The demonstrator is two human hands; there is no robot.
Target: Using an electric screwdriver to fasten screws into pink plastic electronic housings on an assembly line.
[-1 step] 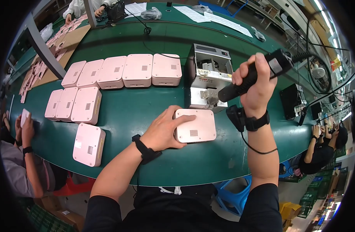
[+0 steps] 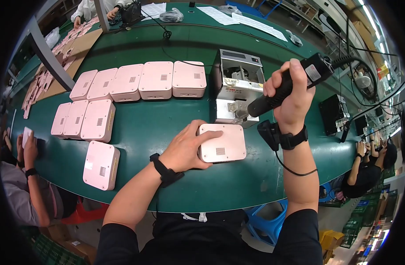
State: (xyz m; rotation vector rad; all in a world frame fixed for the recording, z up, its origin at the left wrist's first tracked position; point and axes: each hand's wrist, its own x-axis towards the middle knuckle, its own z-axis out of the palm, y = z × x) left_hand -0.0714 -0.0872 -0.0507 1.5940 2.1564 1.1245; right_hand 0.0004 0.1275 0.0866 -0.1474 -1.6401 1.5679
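Observation:
My left hand [image 2: 183, 150] grips the left side of a pale pink plastic box [image 2: 231, 142], its thumb resting on top. The box lies flat on the green table, a slotted vent and corner holes facing up. In my right hand [image 2: 296, 104] is a black electric screwdriver [image 2: 269, 101], fingers wrapped round its body. It is held slanted above the table, its nose pointing down and left. The screwdriver's tip is at the front of a metal screw feeder [image 2: 222, 115], just behind the box; whether it touches cannot be made out.
Several more pink boxes [image 2: 156, 79] stand in rows at the left and back. One box [image 2: 100, 165] lies apart at the near left. A coiled cable [image 2: 365, 95] hangs at the right, near a black machine [image 2: 334, 115]. Co-workers sit at both sides. A metal post [image 2: 50, 57] rises at the left.

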